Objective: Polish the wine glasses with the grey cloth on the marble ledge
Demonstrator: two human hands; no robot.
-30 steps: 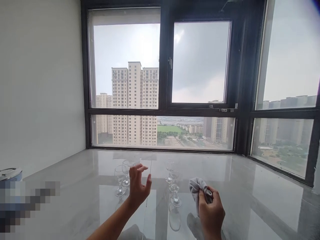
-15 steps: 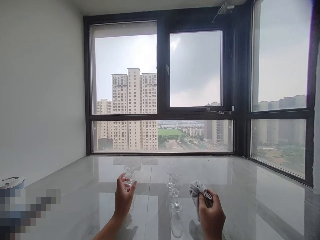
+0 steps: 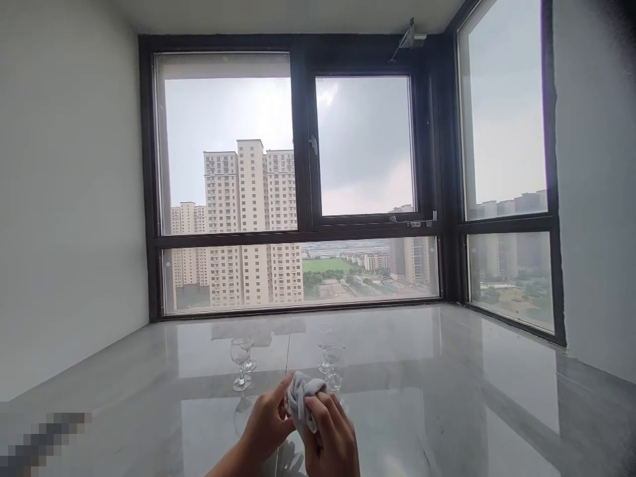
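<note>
My left hand (image 3: 268, 416) and my right hand (image 3: 332, 430) are together low in the middle of the view. The right fingers grip a bunched grey cloth (image 3: 304, 392). My left fingers curl around what looks like a clear stemmed glass, mostly hidden by the cloth and fingers. Beyond the left hand, one stemmed glass (image 3: 240, 363) stands upright, with another stemmed glass (image 3: 251, 356) just behind it. Past the right hand, two more clear glasses, a nearer one (image 3: 334, 366) and a farther one (image 3: 324, 344), stand in a row, partly overlapping.
The glasses stand on a glossy grey tiled surface (image 3: 397, 371) full of window reflections. Dark-framed windows (image 3: 298, 235) rise at its back and right, with tall buildings outside. A plain wall (image 3: 69, 199) bounds the left side. A blurred patch covers the lower left corner.
My left hand has left the glass on the left, which now stands by itself, and moved right to meet the cloth. My right hand brought the cloth leftward. The view has turned slightly right.
</note>
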